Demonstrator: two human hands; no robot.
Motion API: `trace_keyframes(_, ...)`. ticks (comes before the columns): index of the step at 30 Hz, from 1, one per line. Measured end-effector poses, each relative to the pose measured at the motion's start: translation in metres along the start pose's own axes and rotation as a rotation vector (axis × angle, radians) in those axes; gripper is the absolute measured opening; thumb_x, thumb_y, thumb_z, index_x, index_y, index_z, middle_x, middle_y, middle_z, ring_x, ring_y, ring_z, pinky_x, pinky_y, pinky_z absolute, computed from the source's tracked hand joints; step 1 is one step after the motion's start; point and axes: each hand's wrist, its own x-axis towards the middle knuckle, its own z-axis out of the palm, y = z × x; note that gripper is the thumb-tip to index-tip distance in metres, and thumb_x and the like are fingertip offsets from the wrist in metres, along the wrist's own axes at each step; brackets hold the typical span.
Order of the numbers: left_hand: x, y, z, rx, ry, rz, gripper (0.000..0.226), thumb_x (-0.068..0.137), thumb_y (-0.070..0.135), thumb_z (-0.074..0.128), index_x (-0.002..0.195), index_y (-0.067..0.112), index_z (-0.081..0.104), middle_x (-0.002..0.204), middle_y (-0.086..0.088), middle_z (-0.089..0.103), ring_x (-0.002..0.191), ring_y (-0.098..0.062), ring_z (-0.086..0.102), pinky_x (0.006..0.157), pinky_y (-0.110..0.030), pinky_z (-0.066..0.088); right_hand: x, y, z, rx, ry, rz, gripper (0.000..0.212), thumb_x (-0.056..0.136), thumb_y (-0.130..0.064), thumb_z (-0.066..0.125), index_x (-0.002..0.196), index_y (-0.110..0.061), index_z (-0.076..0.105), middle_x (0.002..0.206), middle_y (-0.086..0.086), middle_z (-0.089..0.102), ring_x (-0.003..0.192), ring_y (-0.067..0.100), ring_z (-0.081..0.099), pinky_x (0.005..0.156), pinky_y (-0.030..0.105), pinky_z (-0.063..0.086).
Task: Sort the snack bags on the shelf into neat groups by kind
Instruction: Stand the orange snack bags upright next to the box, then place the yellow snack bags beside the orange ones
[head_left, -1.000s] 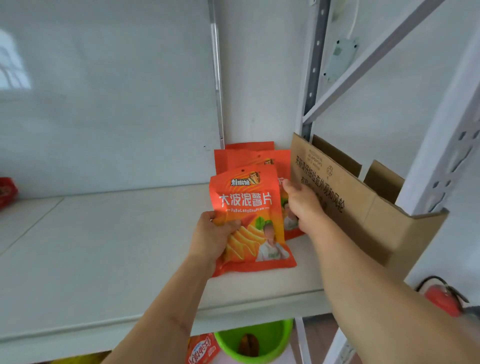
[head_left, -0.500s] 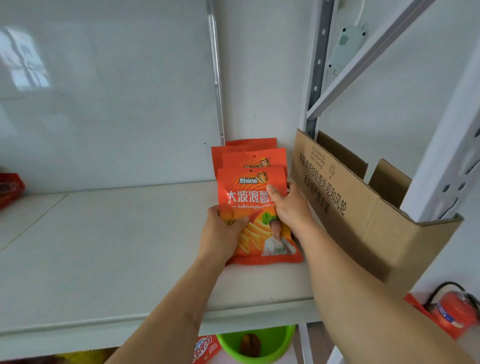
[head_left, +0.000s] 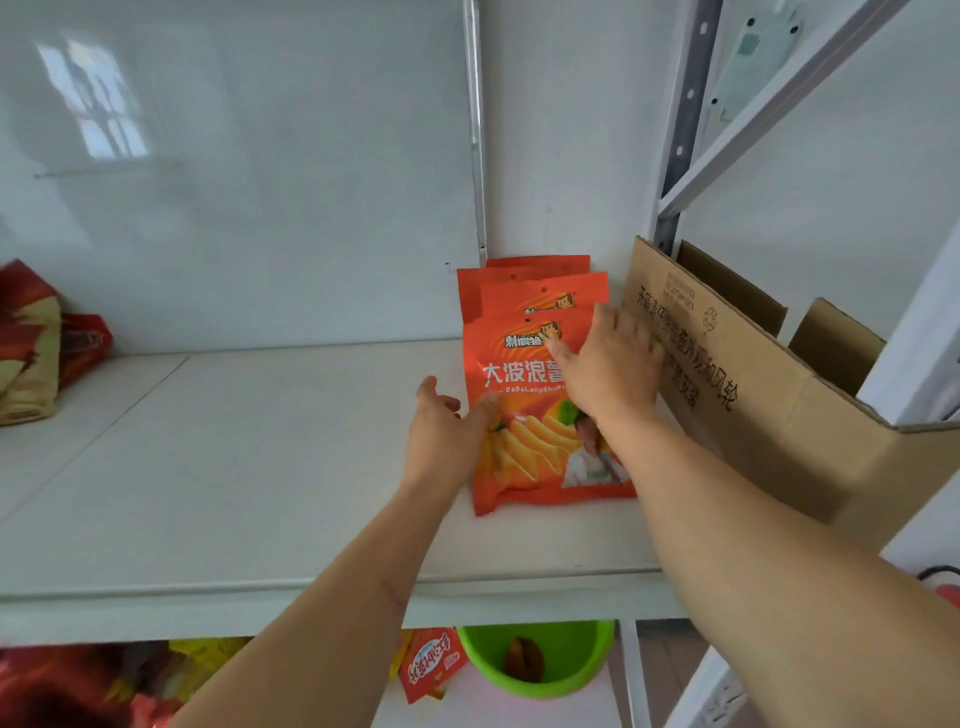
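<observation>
Neither grip holds anything: left hand hangs wide at the front bag's left edge, right hand lies flat on its face, likely squaring it against two like bags behind, between wall and box on the shelf.

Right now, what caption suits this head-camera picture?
Both open hands, left hand and right hand, steady orange crisp bags beside a brown cardboard box.

- Stack of snack bags stands on the shelf at 1 o'clock, leaning back against the wall.
- Cardboard box sits just beside it at 2 o'clock.
- More bags lie at 9 o'clock.
- A bowl sits below the shelf at 6 o'clock.
</observation>
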Motion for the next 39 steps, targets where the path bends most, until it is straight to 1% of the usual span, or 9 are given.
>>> trace_keyframes(2, 0.004, -0.004, -0.022, 0.086, 0.039, 0.025, 0.075, 0.094, 0.049, 0.061, 0.153, 0.013, 0.031, 0.136, -0.004, 0.057, 0.121, -0.024, 0.057, 0.101, -0.038, 0.047, -0.004, -0.018, -0.003, -0.078, 0.049, -0.166, 0.060, 0.095, -0.055, 0.048, 0.139, -0.014, 0.047, 0.142, 0.010, 0.049, 0.132, 0.031, 0.042, 0.106, 0.045, 0.030)
trace_keyframes(6, 0.013, -0.014, -0.081, 0.462, 0.110, 0.154, 0.049, 0.101, 0.045, 0.049, 0.143, 0.021, 0.048, 0.139, 0.002, 0.056, 0.122, -0.021, 0.057, 0.096, -0.037, 0.047, -0.027, -0.070, 0.007, -0.171, -0.038, -0.448, 0.039, 0.097, -0.042, 0.049, 0.125, -0.017, 0.060, 0.130, 0.005, 0.058, 0.122, 0.028, 0.049, 0.099, 0.042, 0.031)
trace_keyframes(12, 0.023, -0.054, -0.190, 0.975, 0.201, 0.388, 0.039, 0.103, 0.037, 0.045, 0.135, 0.019, 0.057, 0.130, -0.002, 0.062, 0.120, -0.026, 0.057, 0.095, -0.038, 0.044, -0.078, -0.170, 0.028, -0.149, -0.166, -0.660, 0.032, 0.101, -0.034, 0.042, 0.119, -0.017, 0.063, 0.123, 0.005, 0.062, 0.117, 0.028, 0.054, 0.098, 0.040, 0.033)
trace_keyframes(17, 0.024, -0.100, -0.296, 1.166, 0.240, 0.450, 0.024, 0.100, 0.028, 0.052, 0.105, 0.013, 0.069, 0.105, -0.006, 0.070, 0.103, -0.031, 0.065, 0.085, -0.041, 0.048, -0.125, -0.276, 0.050, -0.113, -0.220, -0.742, 0.030, 0.103, -0.029, 0.037, 0.116, -0.017, 0.062, 0.121, 0.003, 0.061, 0.114, 0.028, 0.053, 0.097, 0.038, 0.033)
trace_keyframes(24, 0.028, -0.147, -0.430, 1.193, 0.296, 0.378, 0.019, 0.095, 0.025, 0.057, 0.098, 0.014, 0.072, 0.099, -0.007, 0.071, 0.099, -0.032, 0.067, 0.079, -0.042, 0.051, -0.177, -0.416, 0.073, -0.044, -0.237, -0.800, 0.029, 0.103, -0.026, 0.038, 0.117, -0.016, 0.062, 0.119, 0.004, 0.063, 0.111, 0.028, 0.055, 0.093, 0.039, 0.038)
trace_keyframes(28, 0.035, -0.167, -0.487, 1.184, 0.321, 0.305, 0.031, 0.102, 0.031, 0.042, 0.120, 0.020, 0.065, 0.124, -0.002, 0.065, 0.120, -0.025, 0.057, 0.093, -0.039, 0.046, -0.193, -0.479, 0.084, -0.018, -0.266, -0.817, 0.031, 0.103, -0.027, 0.036, 0.119, -0.017, 0.062, 0.121, 0.004, 0.063, 0.113, 0.029, 0.055, 0.093, 0.040, 0.040)
trace_keyframes(35, 0.062, -0.193, -0.563, 0.919, 0.394, 0.118, 0.041, 0.103, 0.041, 0.043, 0.138, 0.023, 0.054, 0.137, 0.000, 0.056, 0.128, -0.026, 0.050, 0.092, -0.040, 0.046, -0.193, -0.574, 0.112, 0.154, -0.301, -0.747, 0.025, 0.102, -0.029, 0.038, 0.103, -0.016, 0.059, 0.105, 0.006, 0.065, 0.096, 0.030, 0.058, 0.076, 0.038, 0.041)
trace_keyframes(37, 0.074, -0.199, -0.579, 0.812, 0.420, 0.047, 0.045, 0.103, 0.042, 0.044, 0.143, 0.022, 0.049, 0.144, -0.003, 0.052, 0.132, -0.029, 0.048, 0.094, -0.042, 0.046, -0.186, -0.601, 0.127, 0.274, -0.335, -0.664, 0.027, 0.101, -0.033, 0.041, 0.111, -0.017, 0.060, 0.108, 0.005, 0.067, 0.096, 0.029, 0.061, 0.069, 0.034, 0.040)
trace_keyframes(39, 0.090, -0.208, -0.592, 0.737, 0.444, -0.017, 0.050, 0.102, 0.042, 0.046, 0.148, 0.021, 0.044, 0.149, -0.007, 0.047, 0.135, -0.033, 0.043, 0.100, -0.045, 0.044, -0.179, -0.627, 0.140, 0.398, -0.389, -0.570, 0.035, 0.101, -0.036, 0.042, 0.126, -0.018, 0.057, 0.119, 0.004, 0.065, 0.106, 0.028, 0.061, 0.073, 0.034, 0.043)
